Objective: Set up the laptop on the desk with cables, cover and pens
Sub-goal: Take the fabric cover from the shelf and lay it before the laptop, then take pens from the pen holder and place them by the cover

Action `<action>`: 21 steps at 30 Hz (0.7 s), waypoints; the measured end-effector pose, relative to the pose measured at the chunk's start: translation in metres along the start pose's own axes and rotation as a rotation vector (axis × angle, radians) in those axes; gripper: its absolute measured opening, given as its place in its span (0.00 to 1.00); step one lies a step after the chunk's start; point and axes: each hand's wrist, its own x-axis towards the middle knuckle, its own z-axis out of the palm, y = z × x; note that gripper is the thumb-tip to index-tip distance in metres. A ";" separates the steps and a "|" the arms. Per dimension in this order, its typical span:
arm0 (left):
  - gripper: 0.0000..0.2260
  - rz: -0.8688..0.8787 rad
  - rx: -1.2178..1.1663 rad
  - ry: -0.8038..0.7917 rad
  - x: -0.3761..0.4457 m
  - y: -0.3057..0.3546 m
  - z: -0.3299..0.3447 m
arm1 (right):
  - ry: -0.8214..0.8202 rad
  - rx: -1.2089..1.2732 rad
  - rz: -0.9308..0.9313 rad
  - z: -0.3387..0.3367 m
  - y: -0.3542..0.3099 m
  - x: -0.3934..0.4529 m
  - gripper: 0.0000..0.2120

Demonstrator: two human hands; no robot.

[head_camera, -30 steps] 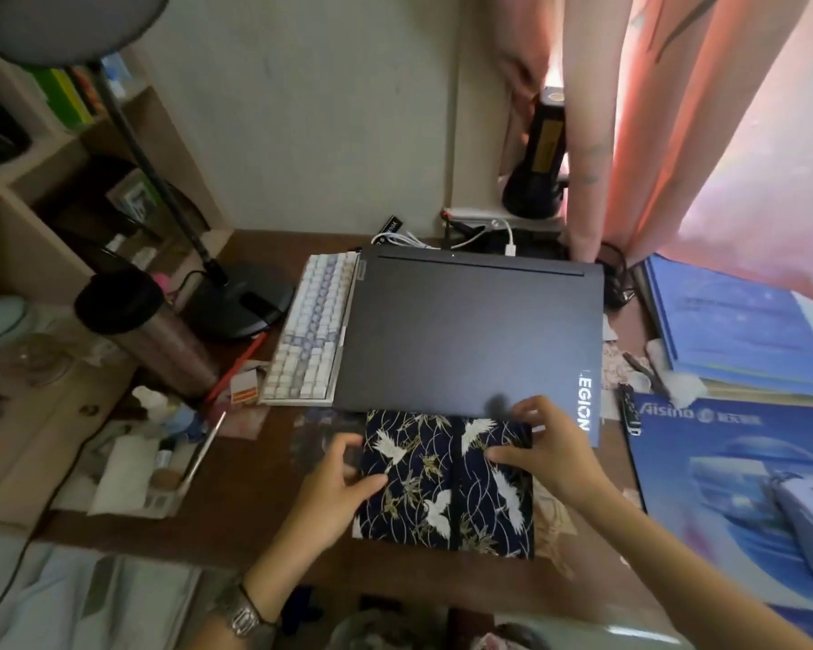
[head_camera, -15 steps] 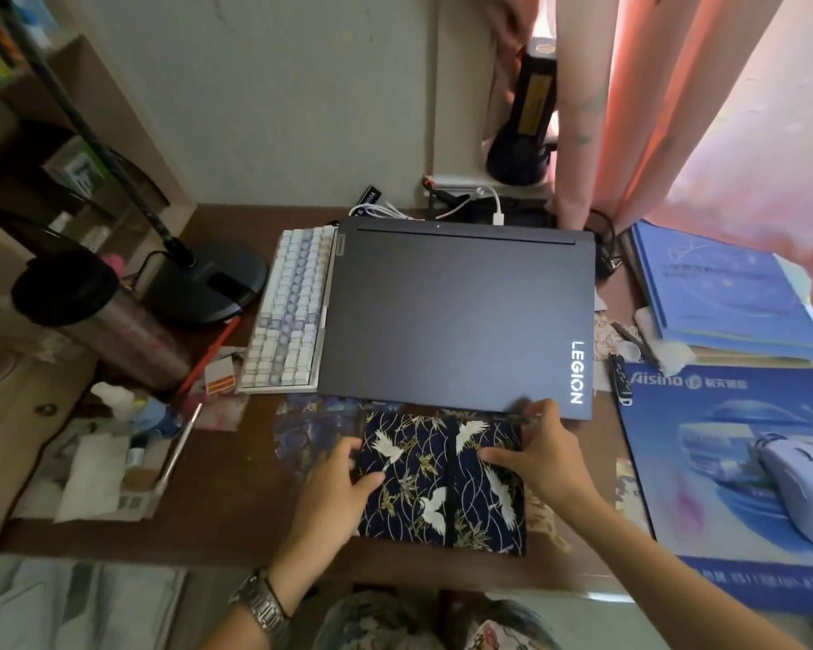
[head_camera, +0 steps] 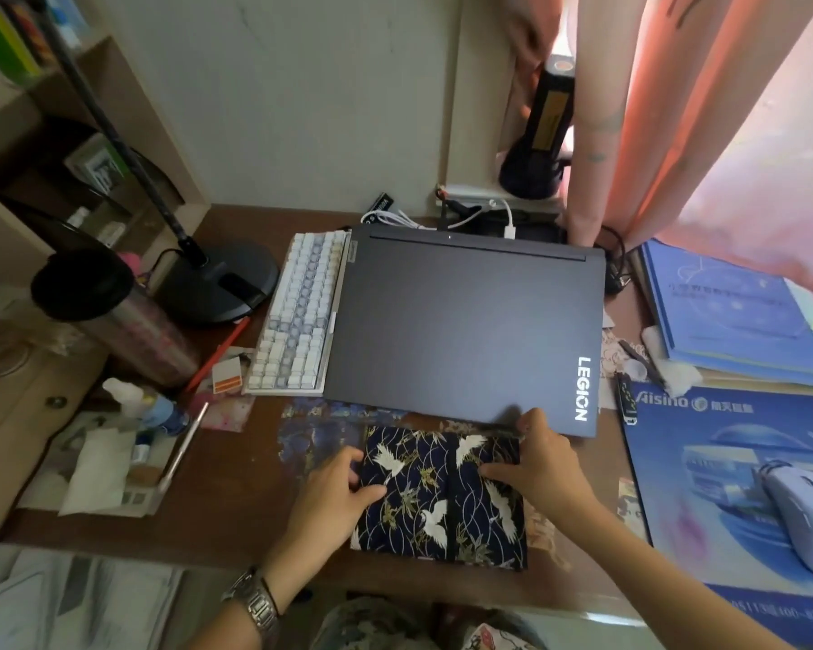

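Observation:
A closed dark grey laptop (head_camera: pixel 461 326) marked LEGION lies flat in the middle of the brown desk (head_camera: pixel 235 480). In front of it lies a dark blue fabric cover (head_camera: pixel 435 497) printed with white cranes. My left hand (head_camera: pixel 336 494) grips the cover's left edge, thumb on top. My right hand (head_camera: pixel 543 466) holds its upper right corner, fingers against the laptop's front edge. White and black cables (head_camera: pixel 461 218) lie behind the laptop. A red pen (head_camera: pixel 217 356) and a silver pen (head_camera: pixel 184 445) lie at the left.
A white keyboard (head_camera: pixel 296 316) sits partly under the laptop's left side. A lamp base (head_camera: pixel 217 286) and tumbler (head_camera: pixel 113 316) stand at the left. A blue mouse pad (head_camera: pixel 723 485) with a white mouse (head_camera: pixel 808 523), and blue folders (head_camera: pixel 728 312), fill the right.
Both hands have stayed on the cover and slid slightly toward its near side. The camera has tilted, so the desk sits higher in view.

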 end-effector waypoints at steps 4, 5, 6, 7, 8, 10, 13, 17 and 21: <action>0.18 0.043 0.213 -0.074 -0.002 0.012 -0.027 | -0.178 -0.330 -0.030 -0.029 -0.022 0.010 0.23; 0.15 0.059 0.277 -0.073 -0.002 0.016 -0.038 | -0.190 -0.440 -0.061 -0.041 -0.032 0.010 0.23; 0.13 0.070 0.323 -0.052 -0.003 0.022 -0.053 | -0.175 -0.539 -0.107 -0.057 -0.044 0.011 0.23; 0.12 0.074 0.354 -0.031 -0.004 0.027 -0.068 | -0.155 -0.618 -0.154 -0.072 -0.056 0.010 0.23; 0.11 0.076 0.374 -0.002 -0.006 0.033 -0.085 | -0.127 -0.674 -0.196 -0.088 -0.069 0.009 0.22; 0.12 0.089 0.414 0.109 -0.013 0.049 -0.125 | -0.029 -0.733 -0.289 -0.123 -0.101 0.007 0.23; 0.13 0.117 0.480 0.292 -0.028 0.078 -0.191 | 0.107 -0.756 -0.427 -0.171 -0.155 -0.001 0.23; 0.14 0.136 0.586 0.504 -0.057 0.109 -0.267 | 0.304 -0.776 -0.624 -0.220 -0.222 -0.018 0.21; 0.15 0.134 0.630 0.633 -0.091 0.129 -0.323 | 0.436 -0.720 -0.798 -0.245 -0.279 -0.032 0.23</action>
